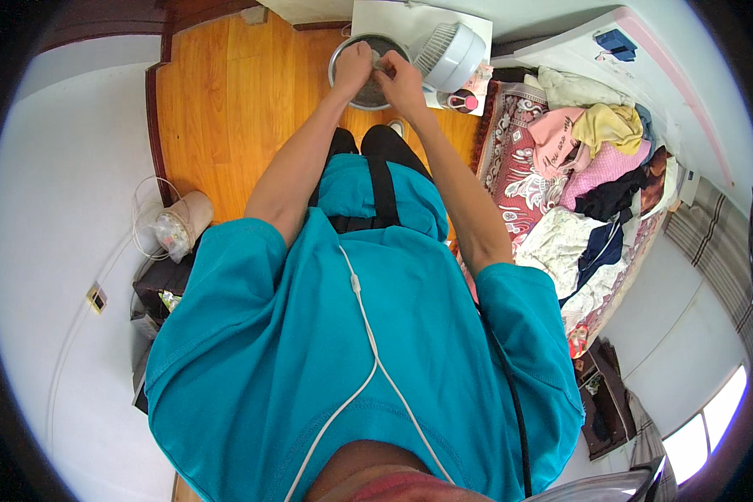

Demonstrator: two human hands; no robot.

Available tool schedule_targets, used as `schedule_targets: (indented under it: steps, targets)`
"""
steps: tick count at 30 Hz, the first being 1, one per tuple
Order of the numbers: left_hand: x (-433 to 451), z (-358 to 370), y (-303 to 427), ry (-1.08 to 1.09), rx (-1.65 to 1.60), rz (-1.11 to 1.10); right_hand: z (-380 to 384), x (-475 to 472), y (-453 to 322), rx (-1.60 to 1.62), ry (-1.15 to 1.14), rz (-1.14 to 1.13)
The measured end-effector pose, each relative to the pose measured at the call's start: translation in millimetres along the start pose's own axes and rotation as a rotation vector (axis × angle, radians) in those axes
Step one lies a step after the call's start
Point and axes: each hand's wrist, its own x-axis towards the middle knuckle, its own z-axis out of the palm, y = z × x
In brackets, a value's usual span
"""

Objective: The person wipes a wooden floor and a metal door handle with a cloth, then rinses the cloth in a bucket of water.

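A round metal basin with a dark grey inside stands before me at the top of the view. My left hand is over its middle, fingers curled in. Close by on the right, my right hand has its thumb and fingers pinched together. Between the two hands is a small pale item, gripped from both sides. It is too small and too covered by fingers to tell what it is. The basin's contents are mostly hidden under my hands.
Right of the basin, a white fan and a dark bottle with a pink cap stand on a white tabletop. Heaped clothes lie on a bed with a red patterned cover. A bin stands left on the wooden floor.
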Motion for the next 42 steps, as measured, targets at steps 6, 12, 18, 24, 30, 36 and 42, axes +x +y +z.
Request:
schedule_targets:
  steps: [6, 12, 18, 24, 30, 36, 42]
  targets:
    - [-1, -1, 7, -0.002, 0.102, 0.053, -5, 1, 1, -0.062, 0.011, -0.041]
    - [-4, -7, 14, -0.038, 0.102, 0.048, -1, -1, 0, -0.003, 0.019, -0.020]
    - [-5, -9, 25, -0.030, 0.082, 0.049, -4, -2, -4, 0.044, 0.047, -0.025]
    - [-9, -8, 28, 0.025, 0.084, 0.079, -9, -2, -10, 0.023, 0.029, -0.010]
    - [-9, -9, 17, 0.010, 0.002, -0.060, -3, -1, -7, 0.015, 0.037, 0.015]
    - [-12, -10, 10, -0.006, -0.065, -0.162, 4, -3, 11, 0.006, 0.092, 0.013]
    - [-16, -24, -10, -0.046, -0.160, -0.348, 15, -1, 20, -0.041, 0.058, 0.008]
